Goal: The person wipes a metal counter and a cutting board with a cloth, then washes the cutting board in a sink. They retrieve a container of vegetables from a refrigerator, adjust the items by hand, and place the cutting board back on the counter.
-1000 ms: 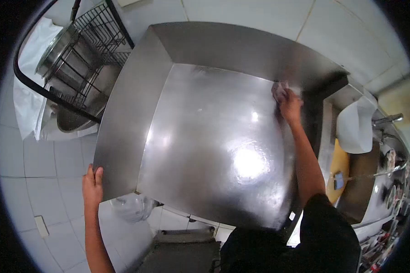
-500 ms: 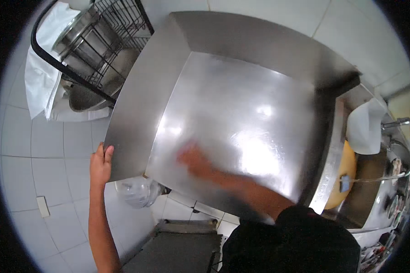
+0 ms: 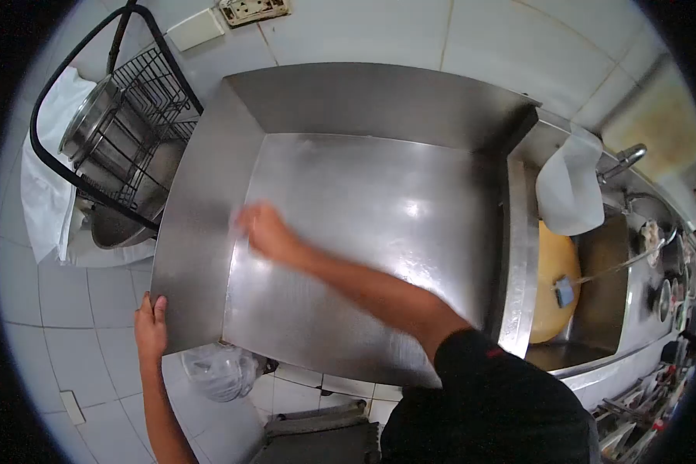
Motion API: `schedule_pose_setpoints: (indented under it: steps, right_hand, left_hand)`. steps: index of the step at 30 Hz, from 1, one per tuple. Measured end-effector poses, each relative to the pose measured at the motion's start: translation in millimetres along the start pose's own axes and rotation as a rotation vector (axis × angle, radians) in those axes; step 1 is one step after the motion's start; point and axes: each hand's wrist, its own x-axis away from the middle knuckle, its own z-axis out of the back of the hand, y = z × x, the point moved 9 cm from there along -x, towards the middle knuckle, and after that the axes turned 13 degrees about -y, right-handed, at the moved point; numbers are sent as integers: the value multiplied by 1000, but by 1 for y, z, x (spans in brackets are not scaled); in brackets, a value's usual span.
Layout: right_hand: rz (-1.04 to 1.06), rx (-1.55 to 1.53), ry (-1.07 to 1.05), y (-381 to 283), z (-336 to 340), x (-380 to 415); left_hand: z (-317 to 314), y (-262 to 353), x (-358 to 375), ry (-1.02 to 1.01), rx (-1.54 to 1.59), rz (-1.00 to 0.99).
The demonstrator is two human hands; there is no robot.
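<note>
A broad stainless-steel counter (image 3: 348,232) with raised steel walls fills the middle of the head view. My left hand (image 3: 150,329) grips the front edge of its left side wall (image 3: 197,224), with the thumb on the inner face. Across the counter stretches my right arm. My right hand (image 3: 266,230) is at the foot of that left wall, blurred, with its fingers curled in. What it holds, if anything, is smeared and cannot be made out. Shiny, wet-looking streaks show on the steel near the front.
Right of the counter, a sink (image 3: 599,309) holds a big yellow round thing (image 3: 549,309) with a blue-grey sponge-like block (image 3: 564,291) on it. A white plastic container (image 3: 572,185) stands by the faucet (image 3: 626,161). A black wire rack (image 3: 151,85) with metal pots is at left.
My right hand has moved from the counter's front left part to the base of the left wall. My left hand stays on the wall's edge. The view has shifted.
</note>
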Motion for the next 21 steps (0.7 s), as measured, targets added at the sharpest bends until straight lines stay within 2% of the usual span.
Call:
schedule_pose_setpoints:
  steps: [1, 2, 3, 4, 5, 7, 8, 11, 12, 15, 16, 17, 20, 21]
  right_hand:
    - [-221, 28, -180, 62, -2, -29]
    - [-165, 332, -186, 67, 43, -50]
    - [-110, 568, -19, 112, 51, -59]
    - [-506, -43, -8, 176, 71, -51]
    - [-198, 748, -344, 194, 64, -48]
    - [-154, 949, -506, 211, 111, -11]
    - [-234, 38, -332, 243, 128, 11]
    - [-169, 794, -220, 209, 189, 75]
    - [-232, 862, -207, 213, 208, 97]
    - [-676, 750, -201, 249, 281, 177]
    - [-806, 797, -239, 252, 302, 196]
    - [-895, 1021, -389, 236, 323, 205]
    - [-1217, 705, -205, 222, 365, 252]
    - [-1123, 760, -199, 209, 359, 258]
  left_hand:
    - [-1, -1, 0, -2, 14, -2]
    - [0, -3, 0, -7, 22, -4]
    - [2, 1, 0, -6, 15, 11]
    - [5, 9, 3, -8, 6, 23]
    - [6, 13, 4, -20, -4, 34]
    - [3, 7, 0, -95, 68, 51]
    - [-2, 3, -2, -124, 117, 61]
    - [-3, -13, -5, 51, 54, -105]
    - [-2, -8, -4, 6, 62, -66]
    - [8, 15, 2, -95, 57, 21]
    - [10, 16, 3, -113, 31, 40]
    - [6, 17, 4, -131, 14, 58]
    - [0, -6, 1, 17, 28, -38]
    - [0, -4, 0, 23, 26, -40]
